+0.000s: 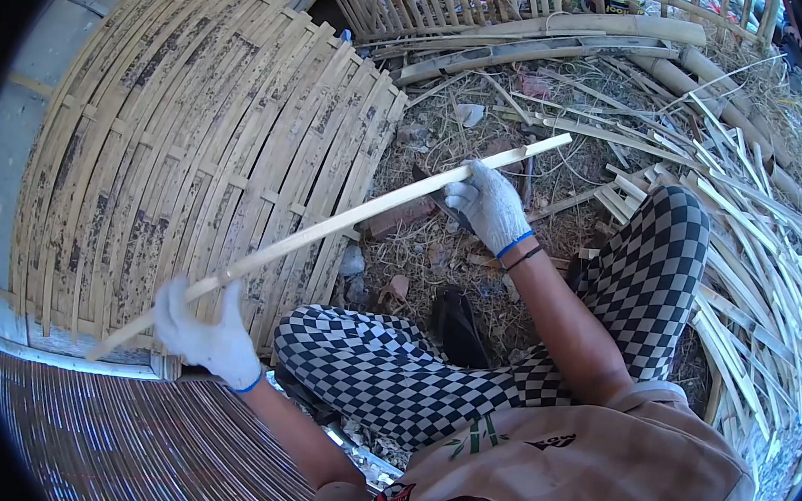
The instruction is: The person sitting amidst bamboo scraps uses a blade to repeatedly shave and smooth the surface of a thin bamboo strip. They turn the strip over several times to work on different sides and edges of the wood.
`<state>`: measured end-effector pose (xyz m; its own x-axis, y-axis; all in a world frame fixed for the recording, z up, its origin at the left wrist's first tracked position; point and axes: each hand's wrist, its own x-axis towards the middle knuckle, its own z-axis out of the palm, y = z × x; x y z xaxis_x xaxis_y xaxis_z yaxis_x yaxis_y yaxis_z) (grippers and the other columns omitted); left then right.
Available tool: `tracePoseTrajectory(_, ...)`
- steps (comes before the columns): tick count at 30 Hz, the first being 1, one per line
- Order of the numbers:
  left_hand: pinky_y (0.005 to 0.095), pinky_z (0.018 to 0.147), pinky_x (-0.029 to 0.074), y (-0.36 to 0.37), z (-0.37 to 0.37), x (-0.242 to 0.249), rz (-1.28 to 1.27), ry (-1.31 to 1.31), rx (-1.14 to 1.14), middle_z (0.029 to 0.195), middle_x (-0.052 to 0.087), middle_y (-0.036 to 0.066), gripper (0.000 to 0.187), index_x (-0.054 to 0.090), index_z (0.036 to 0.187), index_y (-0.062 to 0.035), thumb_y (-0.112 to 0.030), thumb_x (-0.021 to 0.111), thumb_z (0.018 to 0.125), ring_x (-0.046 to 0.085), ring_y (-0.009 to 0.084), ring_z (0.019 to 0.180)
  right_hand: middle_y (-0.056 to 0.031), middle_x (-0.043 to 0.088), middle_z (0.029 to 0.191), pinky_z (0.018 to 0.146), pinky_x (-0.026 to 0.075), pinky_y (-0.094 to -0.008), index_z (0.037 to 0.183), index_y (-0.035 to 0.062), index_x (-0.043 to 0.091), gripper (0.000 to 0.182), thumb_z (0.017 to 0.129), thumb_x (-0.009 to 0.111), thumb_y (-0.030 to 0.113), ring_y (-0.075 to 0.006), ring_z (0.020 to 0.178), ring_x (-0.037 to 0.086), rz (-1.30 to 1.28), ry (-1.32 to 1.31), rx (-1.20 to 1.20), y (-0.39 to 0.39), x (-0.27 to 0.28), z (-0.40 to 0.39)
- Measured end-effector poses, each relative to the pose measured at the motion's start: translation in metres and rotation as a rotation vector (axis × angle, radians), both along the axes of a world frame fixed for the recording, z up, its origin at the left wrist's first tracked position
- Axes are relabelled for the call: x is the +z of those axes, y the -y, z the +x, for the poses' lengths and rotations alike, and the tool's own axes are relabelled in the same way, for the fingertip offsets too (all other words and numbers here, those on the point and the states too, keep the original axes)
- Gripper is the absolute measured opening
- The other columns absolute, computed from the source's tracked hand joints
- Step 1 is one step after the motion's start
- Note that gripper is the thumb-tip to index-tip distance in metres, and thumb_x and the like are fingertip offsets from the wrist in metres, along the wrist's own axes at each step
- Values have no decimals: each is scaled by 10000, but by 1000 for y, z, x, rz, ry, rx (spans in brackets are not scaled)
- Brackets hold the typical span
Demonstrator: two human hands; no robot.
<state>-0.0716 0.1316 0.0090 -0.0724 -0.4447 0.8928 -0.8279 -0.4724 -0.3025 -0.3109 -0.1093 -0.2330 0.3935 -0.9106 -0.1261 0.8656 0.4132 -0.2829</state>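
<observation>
A long pale bamboo strip (356,216) runs diagonally between my gloved hands, its upper end reaching past my right hand. Near its lower end, my left hand (208,334) has thumb and fingers on either side of the strip, holding it loosely. My right hand (493,206) is closed, fingers against the strip's upper part. A dark blade, seemingly a knife (439,195), projects from under that hand and crosses beneath the strip; its handle is hidden. Both hands wear white knit gloves with blue cuffs.
A slatted bamboo panel (200,147) leans at the left. Many split bamboo strips (750,291) are heaped at my right. Thick bamboo poles (553,35) lie ahead, below a bamboo fence (432,0). Shavings and stones litter the ground. My checkered legs (391,364) are folded before me.
</observation>
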Motion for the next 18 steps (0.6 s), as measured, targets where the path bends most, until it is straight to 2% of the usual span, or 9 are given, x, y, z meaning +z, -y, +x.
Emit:
tracePoseTrajectory(1,486,1065,472,-6,11,-24,-205,-27,36,1356,569,222,762,579,1321,62,-381,894,786,551,362,1245,-152,668,953,706,623,-395,1131,11,567,202,1085,527,204,-268,808,717,26,25,-1,0,-1,1)
tracePoseTrajectory(4,497,1124,447,8,-2,-59,-604,-749,-386,1428,511,252,849,444,1455,75,-382,842,860,527,365,1311,-151,669,952,698,621,-392,1096,27,561,175,1082,531,199,-263,794,708,65,54,7,-1,2,2)
tracePoseTrajectory(5,505,1143,437,13,7,-64,-565,-1087,-721,1480,461,261,845,357,1521,48,-391,767,926,496,391,1355,-153,669,951,695,620,-392,1099,25,562,176,1082,532,197,-262,792,708,72,66,16,-2,2,3)
tracePoseTrajectory(8,520,1165,408,42,3,-55,-341,-1494,-1410,1489,460,252,784,383,1517,16,-438,706,966,499,396,1359,-153,669,952,693,617,-394,1108,20,564,180,1082,535,196,-258,792,706,80,75,82,-9,2,10)
tracePoseTrajectory(11,517,1093,444,68,-49,-24,-326,-1391,-1438,1229,618,183,690,493,1421,-48,-547,650,971,613,332,1140,-142,674,952,705,611,-390,1117,15,571,204,1086,542,215,-251,798,705,44,98,148,-13,-2,19)
tracePoseTrajectory(14,450,936,476,81,-38,-18,18,-1471,-1910,846,576,57,574,595,1189,-91,-618,604,961,572,216,844,-133,684,934,694,610,-370,1119,21,579,210,1090,539,225,-249,785,705,96,55,141,-18,7,21)
tracePoseTrajectory(15,336,650,428,86,-69,-6,-267,-1491,-1668,649,370,-24,537,536,873,-142,-670,530,970,401,144,621,-127,697,926,659,608,-368,1109,17,591,246,1078,571,260,-238,747,708,97,65,158,-18,8,21)
tracePoseTrajectory(18,299,496,283,92,-51,4,-262,-1531,-1854,594,301,-40,563,407,747,-173,-680,452,985,278,114,516,-115,706,928,640,604,-369,1101,12,605,306,1054,622,314,-223,720,708,-118,-168,275,-17,10,19)
